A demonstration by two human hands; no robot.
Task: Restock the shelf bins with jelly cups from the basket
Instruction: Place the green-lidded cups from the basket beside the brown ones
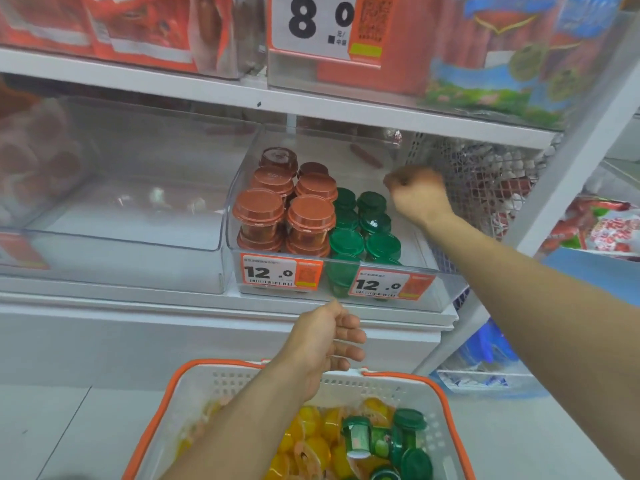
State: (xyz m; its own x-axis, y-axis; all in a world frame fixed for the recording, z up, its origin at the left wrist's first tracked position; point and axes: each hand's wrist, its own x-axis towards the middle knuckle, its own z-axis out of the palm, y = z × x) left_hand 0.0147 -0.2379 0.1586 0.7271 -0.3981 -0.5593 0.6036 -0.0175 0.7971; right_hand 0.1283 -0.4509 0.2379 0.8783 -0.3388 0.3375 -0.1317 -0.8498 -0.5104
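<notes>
- Head view: green jelly cups point(363, 230) sit in rows on the right side of the clear bin point(398, 299), beside the orange-lidded stacks point(287, 216); more green ones wait in the basket point(408, 441)
- right hand point(417, 194) is over the bin's free right strip, fingers curled under; can't tell if it holds a cup
- left hand point(327, 336) hangs loose, holding nothing
- tip: I'd fill that gap lid-up, snug against the green rows

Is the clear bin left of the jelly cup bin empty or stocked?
Empty: the clear left bin shows only its bare floor, beside the bin holding stacked cups.
</notes>
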